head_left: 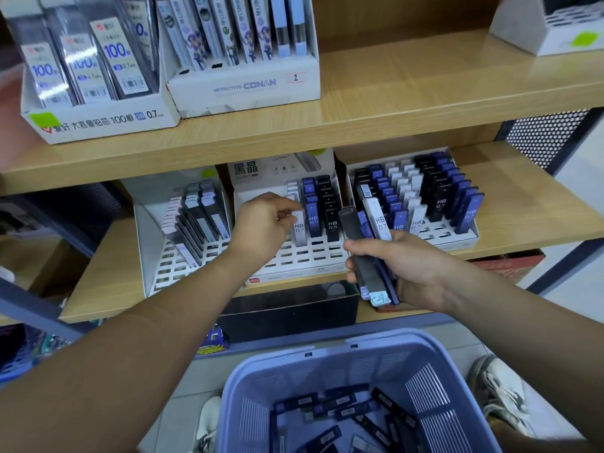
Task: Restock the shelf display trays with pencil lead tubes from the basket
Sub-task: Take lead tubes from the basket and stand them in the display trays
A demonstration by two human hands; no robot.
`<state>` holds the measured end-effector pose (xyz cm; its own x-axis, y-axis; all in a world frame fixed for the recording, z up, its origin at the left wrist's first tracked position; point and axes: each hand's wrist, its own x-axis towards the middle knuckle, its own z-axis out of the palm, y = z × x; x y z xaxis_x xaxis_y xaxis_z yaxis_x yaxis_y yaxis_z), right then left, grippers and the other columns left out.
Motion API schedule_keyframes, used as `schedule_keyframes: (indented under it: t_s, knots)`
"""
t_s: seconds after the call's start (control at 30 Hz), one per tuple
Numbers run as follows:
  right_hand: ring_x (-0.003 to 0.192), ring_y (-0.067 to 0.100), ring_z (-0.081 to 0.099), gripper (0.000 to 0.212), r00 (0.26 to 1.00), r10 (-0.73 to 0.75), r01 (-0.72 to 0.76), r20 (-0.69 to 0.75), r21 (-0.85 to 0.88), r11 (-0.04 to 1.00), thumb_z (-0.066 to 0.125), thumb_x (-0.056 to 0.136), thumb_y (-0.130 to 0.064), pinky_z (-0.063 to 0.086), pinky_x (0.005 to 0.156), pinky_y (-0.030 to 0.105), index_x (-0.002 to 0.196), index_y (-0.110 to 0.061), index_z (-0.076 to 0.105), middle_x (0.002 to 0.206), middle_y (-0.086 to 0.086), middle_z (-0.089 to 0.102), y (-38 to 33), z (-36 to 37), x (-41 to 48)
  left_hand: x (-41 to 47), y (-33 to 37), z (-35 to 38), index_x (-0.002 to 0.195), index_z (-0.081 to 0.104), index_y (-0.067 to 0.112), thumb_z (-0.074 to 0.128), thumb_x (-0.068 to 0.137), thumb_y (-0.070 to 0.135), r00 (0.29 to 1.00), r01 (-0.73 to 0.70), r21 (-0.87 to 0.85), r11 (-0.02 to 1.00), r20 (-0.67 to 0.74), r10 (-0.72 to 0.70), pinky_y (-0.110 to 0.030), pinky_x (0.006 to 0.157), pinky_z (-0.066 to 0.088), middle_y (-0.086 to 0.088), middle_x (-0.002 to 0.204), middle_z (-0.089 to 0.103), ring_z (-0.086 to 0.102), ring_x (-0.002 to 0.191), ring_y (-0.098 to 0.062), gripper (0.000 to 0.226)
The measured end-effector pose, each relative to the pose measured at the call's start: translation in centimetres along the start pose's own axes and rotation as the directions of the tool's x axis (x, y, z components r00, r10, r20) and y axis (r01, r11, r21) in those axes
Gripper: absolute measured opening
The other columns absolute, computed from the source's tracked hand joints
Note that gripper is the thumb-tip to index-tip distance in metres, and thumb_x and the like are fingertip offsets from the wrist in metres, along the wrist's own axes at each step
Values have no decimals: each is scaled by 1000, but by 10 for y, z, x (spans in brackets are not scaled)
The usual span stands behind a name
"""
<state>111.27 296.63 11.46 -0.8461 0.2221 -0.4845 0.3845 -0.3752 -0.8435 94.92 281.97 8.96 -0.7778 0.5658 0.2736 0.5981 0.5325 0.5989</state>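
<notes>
Hands are doing two jobs here. The right hand [402, 269] holds a bunch of tubes [369, 256] (black, blue and white ones) with its grip clamped round their lower half and the thumb on top. That way they fan upward and each one is easy to pick. The hand waits just in front of the front edge of the lower shelf [523, 204], between the middle tray [294, 256] and the right tray [457, 238], close to where the tubes must go.

The left hand [266, 223] reaches into the middle tray, and its grip is pinched together on the top of a white tube [299, 228] marked HB 0.7. That tube stands beside blue tubes [312, 220] and black tubes [331, 220], so I think it is being pushed down into a slot with its own colour. The front slots of this tray are bare — there is room for more.

The basket [327, 354] sits low, under the shelf's front edge, between the person's shoes [500, 387]. Many loose tubes [343, 410] lie flat in its bottom. I think it is kept close so the next handful is a short reach. A good part of the job looks left to do.
</notes>
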Motion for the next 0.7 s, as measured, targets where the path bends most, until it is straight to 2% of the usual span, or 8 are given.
schedule_keyframes:
  t_s: [0.07, 0.13, 0.2, 0.3, 0.4, 0.47, 0.6, 0.7]
  knots:
    - [67, 25, 67, 21, 1000, -5, 5, 2, 6, 1000, 71, 87, -16, 51, 48, 25, 105, -7, 65, 77, 11, 68, 0, 0, 1, 1, 1, 1, 108, 71, 14, 67, 86, 7, 999, 30, -9, 1000, 28, -29, -5, 78, 40, -1, 95, 66, 59, 83, -10, 23]
    - [68, 25, 67, 22, 1000, -11, 11, 4, 11, 1000, 71, 88, -17, 51, 48, 25, 106, -7, 66, 77, 11, 68, 0, 0, 1, 1, 2, 1, 105, 69, 13, 68, 86, 8, 997, 64, -6, 998, 50, -64, -18, 82, 48, -2, 92, 66, 62, 83, -14, 20]
    - [68, 25, 68, 23, 1000, -14, 14, 1, 9, 1000, 72, 87, -17, 51, 48, 25, 107, -7, 66, 77, 11, 68, 1, -1, 1, 1, 2, 1, 103, 64, 14, 64, 89, 8, 996, 73, 14, 997, 54, -74, -19, 71, 47, 1, 88, 61, 62, 79, -15, 16]
    - [67, 24, 68, 21, 1000, -3, 3, -5, -12, 1000, 71, 88, -17, 52, 48, 26, 105, -7, 65, 78, 12, 69, 2, -2, 0, 3, 5, -3, 104, 57, 16, 55, 94, 5, 997, 77, 1, 997, -1, -77, -12, 52, 39, 4, 88, 55, 55, 65, -1, 16]
    - [64, 21, 67, 17, 1000, 4, -3, 16, -45, 999, 69, 90, -17, 53, 50, 27, 104, -8, 65, 82, 13, 71, 5, -4, -4, 3, 9, -11, 109, 54, 17, 49, 95, 3, 998, 59, -19, 998, -23, -59, -29, 60, 47, -4, 99, 58, 58, 73, -17, 21]
    - [62, 19, 66, 15, 999, 3, -1, 35, -66, 998, 69, 90, -20, 52, 52, 26, 101, -11, 64, 78, 11, 70, 8, -7, -8, 0, 14, -16, 118, 57, 18, 47, 96, 3, 1000, -17, 25, 1000, -14, 18, -34, 65, 49, -4, 103, 57, 58, 81, -23, 28]
    - [72, 23, 69, 16, 998, 25, -22, 63, -45, 999, 69, 89, -23, 57, 60, 31, 98, -10, 63, 71, 8, 65, 10, -22, -22, -10, 38, -17, 115, 59, 25, 48, 97, 7, 998, -8, -78, 997, 57, 12, -36, 66, 51, -2, 90, 58, 62, 77, -23, 28]
    - [67, 24, 68, 13, 998, 28, -25, 49, -46, 999, 69, 89, -21, 57, 58, 31, 88, -9, 64, 69, 10, 64, 11, -39, -35, -19, 62, -12, 99, 59, 34, 54, 95, 8, 995, 23, -251, 968, 102, 3, -34, 74, 57, -2, 86, 64, 64, 73, -9, 26]
